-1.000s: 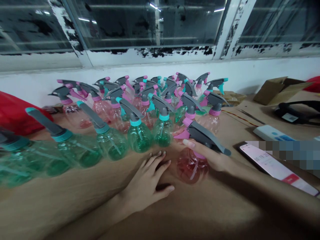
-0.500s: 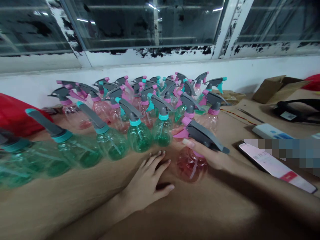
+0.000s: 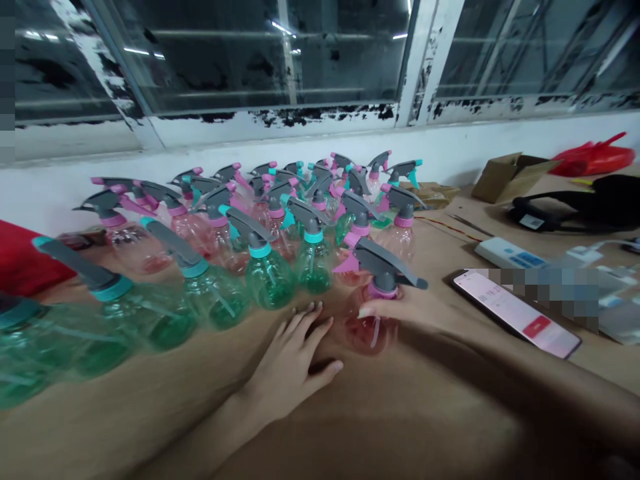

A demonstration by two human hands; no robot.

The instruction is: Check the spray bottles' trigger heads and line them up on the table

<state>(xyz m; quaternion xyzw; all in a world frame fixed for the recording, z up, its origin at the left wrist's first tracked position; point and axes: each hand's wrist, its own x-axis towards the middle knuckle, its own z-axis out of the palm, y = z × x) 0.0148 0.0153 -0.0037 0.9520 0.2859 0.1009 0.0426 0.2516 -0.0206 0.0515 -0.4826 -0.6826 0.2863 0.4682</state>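
Note:
A pink spray bottle with a grey and pink trigger head stands upright on the brown tabletop. My right hand grips it from the right just below its pink collar, thumb across the front; the other fingers are hidden behind the bottle. To its left my left hand lies flat on the table, fingers spread, holding nothing. Just beyond those fingertips are two clear green spray bottles, one left of the other, each with a turquoise collar.
More green bottles line up to the left. Several pink and green bottles crowd behind, by the white wall. On the right lie a phone, a white power strip, a black headset-like item and an open cardboard box.
My right hand has shifted from the trigger head down to just below the collar of the pink bottle. The camera has turned slightly right. My left hand stays flat.

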